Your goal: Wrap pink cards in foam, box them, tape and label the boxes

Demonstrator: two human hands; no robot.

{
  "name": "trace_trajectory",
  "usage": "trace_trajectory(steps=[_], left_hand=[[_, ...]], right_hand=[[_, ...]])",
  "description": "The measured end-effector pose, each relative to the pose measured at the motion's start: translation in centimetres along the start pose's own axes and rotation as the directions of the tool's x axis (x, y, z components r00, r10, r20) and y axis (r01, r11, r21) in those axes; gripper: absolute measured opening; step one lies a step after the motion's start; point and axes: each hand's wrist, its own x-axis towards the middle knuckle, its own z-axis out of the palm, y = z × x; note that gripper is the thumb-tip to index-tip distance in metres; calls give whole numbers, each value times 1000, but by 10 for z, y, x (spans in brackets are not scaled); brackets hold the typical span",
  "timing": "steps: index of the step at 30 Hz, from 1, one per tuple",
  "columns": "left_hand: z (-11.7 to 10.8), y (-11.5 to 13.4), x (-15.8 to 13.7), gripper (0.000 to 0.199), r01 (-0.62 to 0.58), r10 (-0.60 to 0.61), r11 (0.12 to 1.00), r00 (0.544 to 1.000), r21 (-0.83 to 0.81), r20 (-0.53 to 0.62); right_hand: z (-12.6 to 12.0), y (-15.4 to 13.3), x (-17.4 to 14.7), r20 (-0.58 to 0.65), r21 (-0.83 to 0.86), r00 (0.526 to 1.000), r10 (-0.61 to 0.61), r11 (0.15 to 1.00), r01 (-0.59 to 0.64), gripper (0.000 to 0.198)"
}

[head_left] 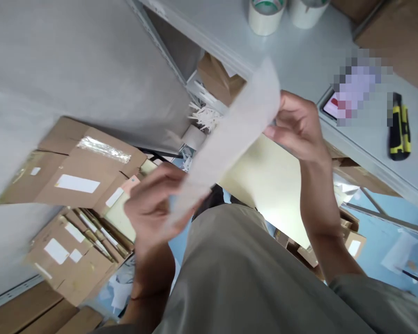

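Observation:
A long white strip (pixel 230 134), thin like paper or film and smeared by motion, stretches slantwise between my two hands. My left hand (pixel 156 202) is closed on its lower end, with the fingers curled around the edge. At the upper end my right hand (pixel 301 123) pinches the strip's side between thumb and fingers. The strip hangs in the air in front of my body, apart from the grey table (pixel 230 32). Its exact material is hard to make out.
Two tape rolls (pixel 266 16), a phone (pixel 348 93) with a pixelated screen and a yellow-black box cutter (pixel 399 127) lie on the table. Flattened cardboard boxes (pixel 76 162) stand at the left. A pale yellow board (pixel 271 181) is below my right hand.

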Motion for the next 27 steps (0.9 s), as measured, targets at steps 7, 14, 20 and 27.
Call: trace_trajectory(steps=[7,14,20,27], left_hand=[[108,24,-40,26,-119,193,974,884,-193,427],[229,-35,-104,22,69,83,983,667,-172,741],[320,-91,-162,37,29,-17,1000,347,8,938],[375,-126,-216,37,-151,-141,976,112,157,984]], right_hand=[[-64,12,-134,-260,-55,957,131,987,-151,45],[-91,76,-274,-696,-107,684,219,910,-400,33],[-79,52,-352,-923,-299,382,-53,722,-623,30],[-26,108,-365,-559,-219,459,691,410,-885,53]])
